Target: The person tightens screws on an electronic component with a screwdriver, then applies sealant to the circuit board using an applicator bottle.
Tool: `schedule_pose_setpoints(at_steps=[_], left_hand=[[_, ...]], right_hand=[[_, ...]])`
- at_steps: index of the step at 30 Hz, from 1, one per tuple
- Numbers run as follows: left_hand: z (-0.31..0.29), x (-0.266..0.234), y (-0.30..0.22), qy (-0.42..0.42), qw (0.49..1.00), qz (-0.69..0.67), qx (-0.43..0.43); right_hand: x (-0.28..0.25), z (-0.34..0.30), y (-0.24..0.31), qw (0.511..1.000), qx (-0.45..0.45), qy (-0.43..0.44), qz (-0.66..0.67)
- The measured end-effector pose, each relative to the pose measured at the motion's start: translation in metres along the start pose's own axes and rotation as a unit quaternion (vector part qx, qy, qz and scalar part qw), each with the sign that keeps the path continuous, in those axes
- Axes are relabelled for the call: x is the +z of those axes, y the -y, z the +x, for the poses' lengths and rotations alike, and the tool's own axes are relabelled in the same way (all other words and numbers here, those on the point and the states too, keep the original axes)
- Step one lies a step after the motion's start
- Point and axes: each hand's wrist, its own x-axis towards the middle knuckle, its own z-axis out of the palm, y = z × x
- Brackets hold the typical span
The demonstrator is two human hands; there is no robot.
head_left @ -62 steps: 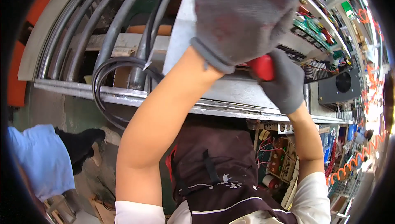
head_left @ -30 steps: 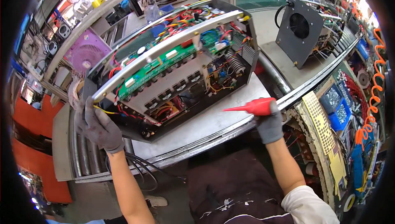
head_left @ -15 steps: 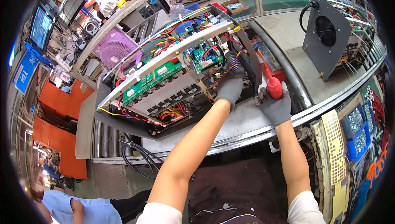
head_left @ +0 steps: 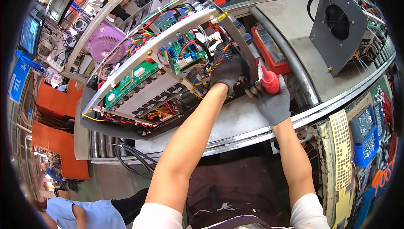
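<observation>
An open electrical unit with circuit boards, a light metal frame and bundles of coloured wires stands tilted on the bench. My left hand, in a grey glove, reaches into its right end beside a black corrugated sleeve. The wires and the unit hide most of those fingers. My right hand, also gloved, is closed round a red tool with a rounded handle. That tool is at the outer face of the unit's dark end plate; its tip cannot be made out.
Behind the end plate lies a red parts box. A metal roller separates it from a grey panel with a black fan. Blue screw bins stand at right, a purple fan at left. Black cable hangs off the bench edge.
The unit appears further left and slightly lower, and more of the red parts box shows. Both hands have shifted left; the red tool in my right hand is now closer to the end plate.
</observation>
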Motion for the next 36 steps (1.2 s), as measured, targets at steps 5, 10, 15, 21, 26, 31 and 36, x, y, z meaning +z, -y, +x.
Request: schedule_pose_setpoints(at_steps=[5,10,15,21,26,31,36], left_hand=[[-0.008,-0.008,-0.008,0.022,0.995,-0.060,-0.081],[-0.018,-0.020,-0.013,0.031,0.991,-0.110,-0.062],[-0.017,-0.012,-0.003,0.003,0.997,-0.078,-0.013],[-0.005,-0.009,0.016,-0.007,0.995,-0.099,-0.032],[-0.058,-0.032,-0.008,0.032,0.998,-0.037,-0.047],[-0.209,-0.084,0.030,0.045,0.964,-0.037,0.260],[-0.271,-0.129,0.061,0.134,0.949,0.056,0.280]], right_hand=[[0.001,0.000,-0.004,1.000,0.009,-0.009,0.022],[-0.004,0.003,-0.008,1.000,0.014,0.001,0.011],[0.003,-0.001,-0.008,1.000,0.009,-0.028,0.004],[0.007,-0.002,-0.013,1.000,0.017,0.008,-0.014],[-0.002,-0.007,-0.006,0.999,0.006,0.036,-0.021],[-0.001,-0.007,-0.010,0.996,0.003,0.079,-0.036],[0.004,-0.012,-0.013,0.996,-0.007,0.074,-0.046]])
